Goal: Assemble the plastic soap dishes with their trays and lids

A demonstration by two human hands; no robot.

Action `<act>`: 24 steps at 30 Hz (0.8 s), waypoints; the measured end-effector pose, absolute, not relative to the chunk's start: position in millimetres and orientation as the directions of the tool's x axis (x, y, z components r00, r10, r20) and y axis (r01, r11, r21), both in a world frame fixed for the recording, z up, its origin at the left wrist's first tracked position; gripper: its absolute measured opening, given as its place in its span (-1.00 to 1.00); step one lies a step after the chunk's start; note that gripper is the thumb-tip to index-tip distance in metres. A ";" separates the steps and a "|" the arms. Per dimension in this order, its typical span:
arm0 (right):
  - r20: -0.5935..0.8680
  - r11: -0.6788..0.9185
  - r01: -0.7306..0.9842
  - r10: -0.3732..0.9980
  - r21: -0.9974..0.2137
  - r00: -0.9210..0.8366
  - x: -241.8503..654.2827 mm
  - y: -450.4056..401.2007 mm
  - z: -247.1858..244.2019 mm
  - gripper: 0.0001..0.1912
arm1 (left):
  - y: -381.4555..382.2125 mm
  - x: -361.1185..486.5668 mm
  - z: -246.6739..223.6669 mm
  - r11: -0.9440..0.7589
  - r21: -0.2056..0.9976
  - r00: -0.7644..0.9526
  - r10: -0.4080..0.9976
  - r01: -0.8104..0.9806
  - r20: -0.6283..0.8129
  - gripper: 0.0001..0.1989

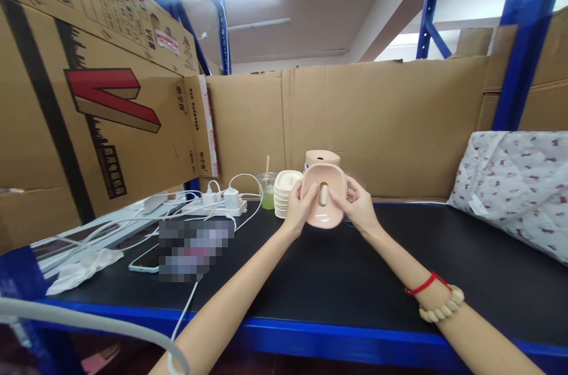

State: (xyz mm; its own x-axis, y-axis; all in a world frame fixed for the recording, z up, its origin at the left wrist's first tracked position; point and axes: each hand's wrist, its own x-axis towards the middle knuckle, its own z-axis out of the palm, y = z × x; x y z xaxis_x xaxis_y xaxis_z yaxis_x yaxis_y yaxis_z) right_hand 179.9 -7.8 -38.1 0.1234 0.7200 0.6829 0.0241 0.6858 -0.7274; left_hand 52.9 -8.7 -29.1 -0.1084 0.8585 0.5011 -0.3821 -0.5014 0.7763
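Both hands hold a glossy pale pink plastic lid (325, 218), rounded-square in outline with an oblong slot in its middle. It is raised above the black tabletop and tilted so its broad face is toward me. My left hand (303, 204) grips the left edge, thumb on the face beside the slot. On the right edge, my right hand (358, 207) grips with its thumb near the slot. Just behind the lid stands a pink container (322, 156) with a small dark opening on top, mostly hidden. Left of it is a stack of cream rounded-square pieces (281, 194).
A cup of green drink (268, 200) with a straw stands behind the stack. White chargers sit on a power strip (242, 207) among loose cables. A phone (144, 261) and crumpled tissue (84, 271) lie left. Cardboard (377, 126) walls the back; a patterned quilted bundle (517, 180) sits right.
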 end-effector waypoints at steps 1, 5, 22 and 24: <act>0.655 0.659 -0.008 0.748 -0.752 0.107 181.2 -7.6 -37.1 -0.31 | -8.8 53.3 -30.6 -0.479 0.789 -0.088 0.870 -0.385 0.485 -0.73; 0.609 0.611 -0.026 0.790 -0.791 0.071 185.9 -6.9 -36.3 -0.38 | -6.4 51.0 -34.6 -0.368 0.841 -0.009 0.918 -0.397 0.397 -0.65; 0.816 0.324 0.818 0.511 -0.475 0.272 233.0 52.8 -76.1 -0.33 | 5.7 57.2 -78.5 0.203 0.979 0.327 0.923 0.038 -0.204 -0.90; 0.791 0.368 0.765 0.542 -0.528 0.284 233.5 63.6 -81.1 -0.37 | 8.5 57.6 -81.3 0.168 0.984 0.331 0.926 0.063 -0.179 -0.90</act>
State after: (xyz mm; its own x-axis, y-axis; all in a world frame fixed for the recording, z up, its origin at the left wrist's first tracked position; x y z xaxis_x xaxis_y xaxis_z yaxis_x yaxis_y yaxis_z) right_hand 233.5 63.6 -81.1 0.2844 0.5424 0.7905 0.7653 0.3682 -0.5279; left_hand 57.6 8.5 -81.3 0.3311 0.9265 -0.1789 0.0629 0.1675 0.9839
